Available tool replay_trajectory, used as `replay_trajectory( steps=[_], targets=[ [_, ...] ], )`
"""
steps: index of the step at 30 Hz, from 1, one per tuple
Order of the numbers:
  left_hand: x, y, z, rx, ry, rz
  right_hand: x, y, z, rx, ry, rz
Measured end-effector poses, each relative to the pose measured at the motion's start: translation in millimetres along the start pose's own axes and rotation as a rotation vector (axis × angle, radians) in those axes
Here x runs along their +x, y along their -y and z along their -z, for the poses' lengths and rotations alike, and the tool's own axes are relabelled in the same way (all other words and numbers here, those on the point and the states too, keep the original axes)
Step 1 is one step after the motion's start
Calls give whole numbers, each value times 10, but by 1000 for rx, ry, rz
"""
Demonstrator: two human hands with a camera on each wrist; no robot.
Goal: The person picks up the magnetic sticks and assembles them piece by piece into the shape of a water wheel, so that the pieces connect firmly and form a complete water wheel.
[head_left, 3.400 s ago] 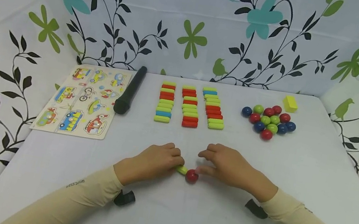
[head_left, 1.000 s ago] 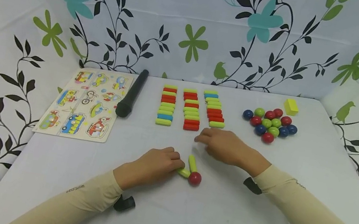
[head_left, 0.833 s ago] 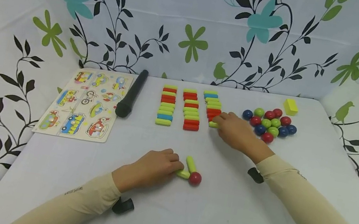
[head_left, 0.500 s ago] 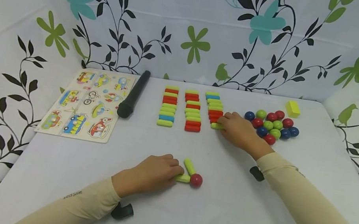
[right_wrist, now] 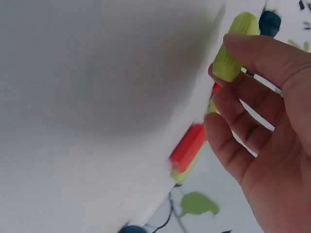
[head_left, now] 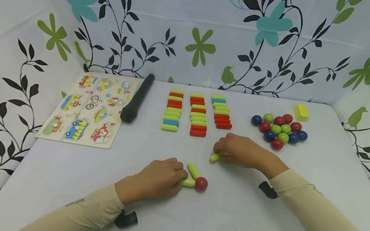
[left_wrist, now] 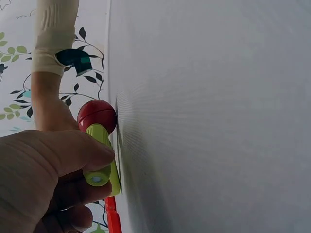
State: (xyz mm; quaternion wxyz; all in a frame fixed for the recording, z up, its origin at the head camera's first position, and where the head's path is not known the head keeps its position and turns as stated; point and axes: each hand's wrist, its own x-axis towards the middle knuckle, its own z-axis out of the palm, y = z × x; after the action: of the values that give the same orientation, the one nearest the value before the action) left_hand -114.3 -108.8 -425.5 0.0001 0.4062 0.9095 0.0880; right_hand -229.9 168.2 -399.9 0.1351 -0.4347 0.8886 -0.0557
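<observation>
Far left, past the left hand (head_left: 161, 177) and farther from the person, there's a puzzle board (head_left: 89, 109) with little vehicle pictures. A black microphone-looking thing (head_left: 137, 99) lies along its right edge, closer to the left hand's side.

The left hand pinches a lime stick (head_left: 188, 182). From the head view its near end is hidden under the fingers, but the left wrist view shows the thumb over it and the stick's end poking out. Its other end is up against a red ball (head_left: 201, 184), just right of that hand. A second lime stick (head_left: 193, 170) slants to the ball too, just beyond the fingertips; it seems to touch, though the wrist view mostly hides it.

Beyond the hands are three stacks of coloured sticks: left (head_left: 172, 114), middle (head_left: 198, 114) and right (head_left: 221, 113), that last one nearest the right hand (head_left: 241, 152).

The right hand has another lime stick (head_left: 215, 157) between thumb and finger, partly covered from above. Can't tell if it touches the table. Red stick behind it in the wrist view is blurry.

Past the right hand: a bunch of balls (head_left: 275, 128), then a yellow block (head_left: 301, 112). Both sleeves get cut off by the frame.
</observation>
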Motion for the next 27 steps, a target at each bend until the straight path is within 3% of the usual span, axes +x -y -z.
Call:
replay_trajectory(
  steps=[3, 7, 12, 16, 19, 22, 27],
  targets=[
    [2, 2, 3, 10, -9, 2, -49, 190, 5, -13, 24, 105],
    [2, 3, -2, 13, -24, -1, -69, 362, 1, -37, 34, 175],
    [2, -2, -18, 11, -43, -11, -66, 413, -44, -73, 21, 226],
    [4, 3, -20, 10, -38, -12, -67, 417, -51, -69, 23, 221],
    [5, 2, -21, 9, -27, -9, -70, 397, -42, -52, 29, 193],
    [4, -7, -16, -2, -20, -10, -62, 322, -5, -47, -11, 114],
    [-14, -34, 0, -53, 0, -10, 48, 36, 76, -100, -174, -162]
  ],
)
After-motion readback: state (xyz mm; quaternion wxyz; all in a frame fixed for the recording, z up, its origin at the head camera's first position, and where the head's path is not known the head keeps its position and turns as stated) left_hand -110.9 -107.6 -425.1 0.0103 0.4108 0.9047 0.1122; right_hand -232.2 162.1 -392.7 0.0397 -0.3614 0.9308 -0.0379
